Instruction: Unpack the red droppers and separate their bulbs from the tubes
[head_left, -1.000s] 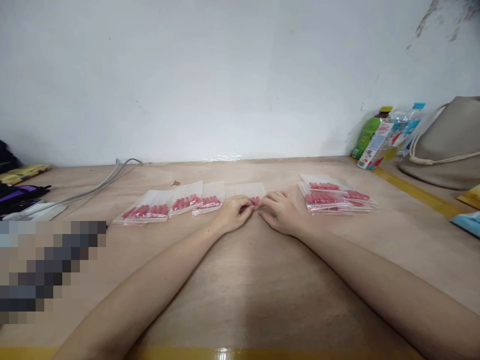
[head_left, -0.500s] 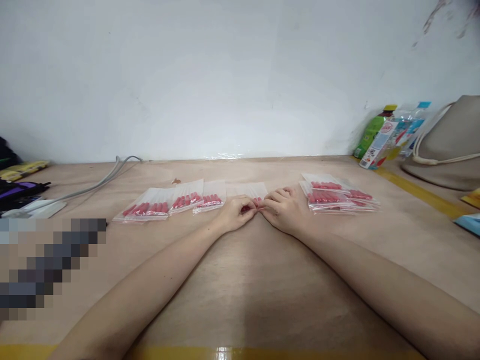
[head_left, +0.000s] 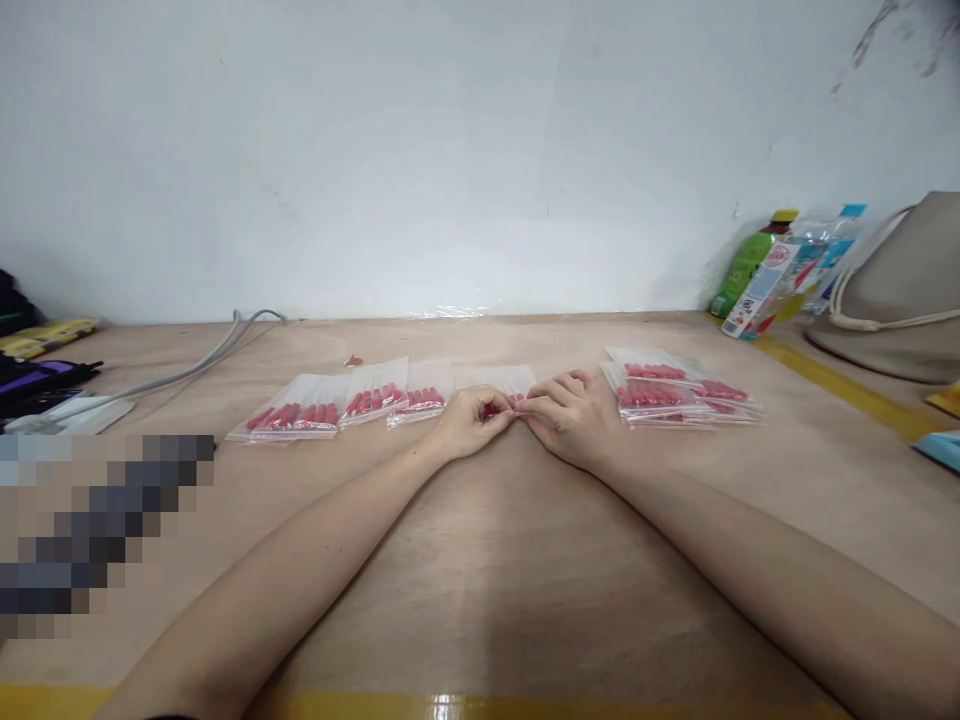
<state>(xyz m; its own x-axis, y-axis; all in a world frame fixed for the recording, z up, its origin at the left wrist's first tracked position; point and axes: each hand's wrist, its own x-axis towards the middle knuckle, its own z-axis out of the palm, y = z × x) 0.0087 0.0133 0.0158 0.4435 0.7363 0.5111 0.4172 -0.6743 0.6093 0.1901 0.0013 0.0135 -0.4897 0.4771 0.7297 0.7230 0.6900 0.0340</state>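
Note:
Both hands meet at the near edge of a clear zip-lock bag (head_left: 514,378) that holds red pieces and lies on the wooden table. My left hand (head_left: 472,420) pinches this edge from the left, thumb and forefinger together. From the right, my right hand (head_left: 566,415) pinches the same edge close beside the left fingertips. The fingers cover much of the bag. Left of them lie several similar bags (head_left: 300,400) with red stick-like pieces inside. A stack of filled bags (head_left: 660,390) rests to the right of my right hand.
Bottles (head_left: 750,265) and a beige drawstring bag (head_left: 892,290) stand against the wall at the right. A grey cable (head_left: 202,365) curves over the table at the left. Dark and purple items (head_left: 45,375) lie at the far left. Yellow tape (head_left: 847,390) marks the table.
My fingertips have shifted slightly along the bag's edge, and the left fingers curl a little more. Both hands stay on the same bag; the other bags have not moved.

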